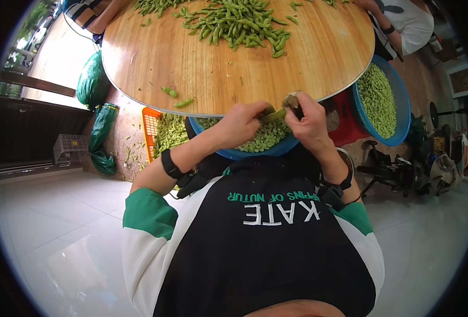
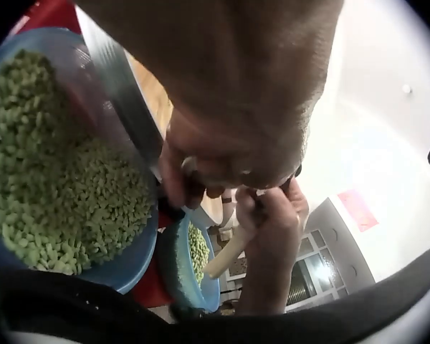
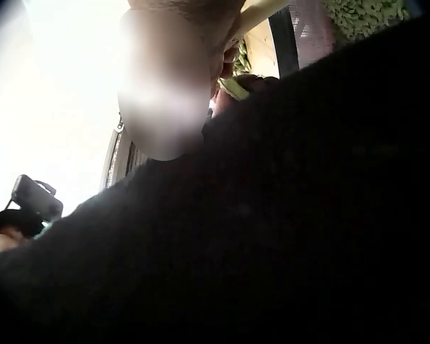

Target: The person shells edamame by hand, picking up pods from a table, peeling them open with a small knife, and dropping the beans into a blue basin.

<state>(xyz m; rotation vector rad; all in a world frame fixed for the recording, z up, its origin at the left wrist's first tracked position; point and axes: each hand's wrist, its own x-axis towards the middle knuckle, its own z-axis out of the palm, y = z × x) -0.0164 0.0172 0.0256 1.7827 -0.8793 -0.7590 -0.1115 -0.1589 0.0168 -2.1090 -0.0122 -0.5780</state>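
Above a blue tub (image 1: 234,155) at the table's near edge, my left hand (image 1: 239,126) pinches a green pod (image 1: 274,115) that points toward my right hand (image 1: 308,119). My right hand's fingers curl round a pale handle-like object (image 2: 228,254), seen sticking out of that hand in the left wrist view. The pod (image 3: 235,87) also shows in the right wrist view. Dark pieces lie at the fingertips of both hands; what they are, I cannot tell. Whether the right hand touches the pod is unclear. Shelled green beans (image 1: 263,138) lie in the tub beneath.
A pile of pods (image 1: 234,24) lies on the round wooden table (image 1: 318,63), with loose pods (image 1: 183,102) near its edge. An orange basket (image 1: 150,127) of pods stands left, a blue basin (image 1: 403,113) of beans right. Two other people sit at the table's far sides.
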